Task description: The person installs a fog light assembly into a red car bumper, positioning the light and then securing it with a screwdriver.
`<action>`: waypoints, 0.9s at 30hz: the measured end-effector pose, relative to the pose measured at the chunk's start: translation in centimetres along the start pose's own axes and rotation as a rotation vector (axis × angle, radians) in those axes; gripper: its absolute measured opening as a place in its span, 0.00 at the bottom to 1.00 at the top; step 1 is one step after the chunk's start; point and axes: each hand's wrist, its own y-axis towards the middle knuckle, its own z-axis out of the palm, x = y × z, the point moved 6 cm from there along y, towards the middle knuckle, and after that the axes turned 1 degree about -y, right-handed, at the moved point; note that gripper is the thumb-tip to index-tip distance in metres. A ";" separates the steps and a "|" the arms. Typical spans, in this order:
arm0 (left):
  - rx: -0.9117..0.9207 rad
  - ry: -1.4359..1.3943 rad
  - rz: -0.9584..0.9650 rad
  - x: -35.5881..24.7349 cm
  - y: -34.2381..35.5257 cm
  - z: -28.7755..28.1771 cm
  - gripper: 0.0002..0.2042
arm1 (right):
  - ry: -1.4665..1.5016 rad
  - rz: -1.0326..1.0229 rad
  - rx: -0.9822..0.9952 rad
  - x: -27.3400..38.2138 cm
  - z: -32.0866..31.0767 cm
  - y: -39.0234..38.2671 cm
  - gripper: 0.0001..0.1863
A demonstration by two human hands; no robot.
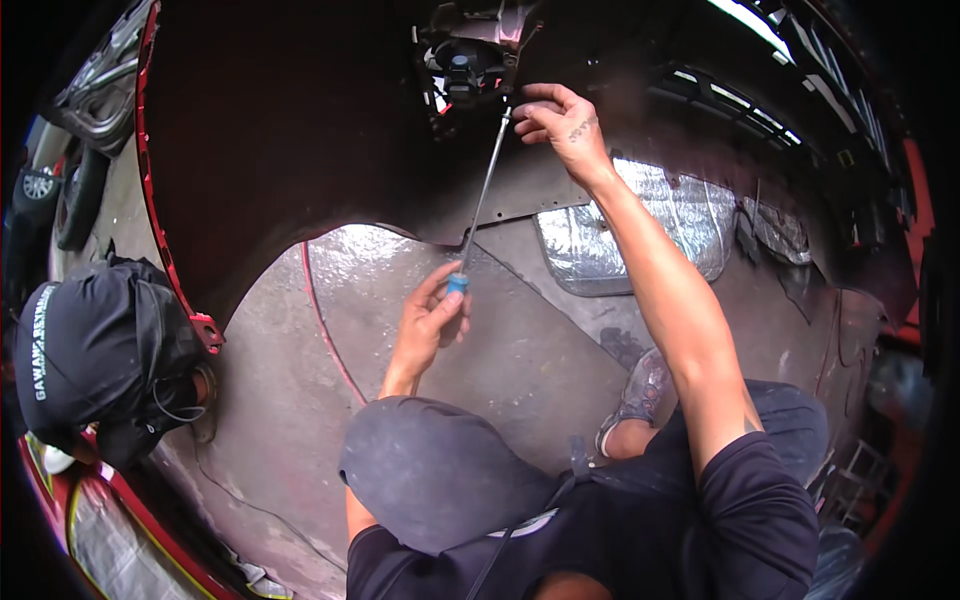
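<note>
My left hand [435,315] is closed around the blue handle of a long screwdriver [486,185], whose thin metal shaft slants up and away. Its far end reaches the lower edge of an opening with a dark fitting [462,75] in a large dark panel [290,110]. Beside that end is my right hand [562,125], thumb and fingers curled close together. Whether a small part sits between those fingertips is too small to tell. The panel's curved lower edge runs above my left hand.
A person in a dark shirt [110,350] bends over at the left, near a red panel edge [165,230]. A red hose [318,300] crosses the floor. Silver sheeting [590,250] lies beyond my right forearm. Masked red bodywork [120,540] stands lower left.
</note>
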 end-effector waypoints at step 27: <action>-0.021 -0.014 0.013 -1.0 0.5 0.3 0.24 | 0.838 0.175 0.062 -3.6 3.3 5.4 0.13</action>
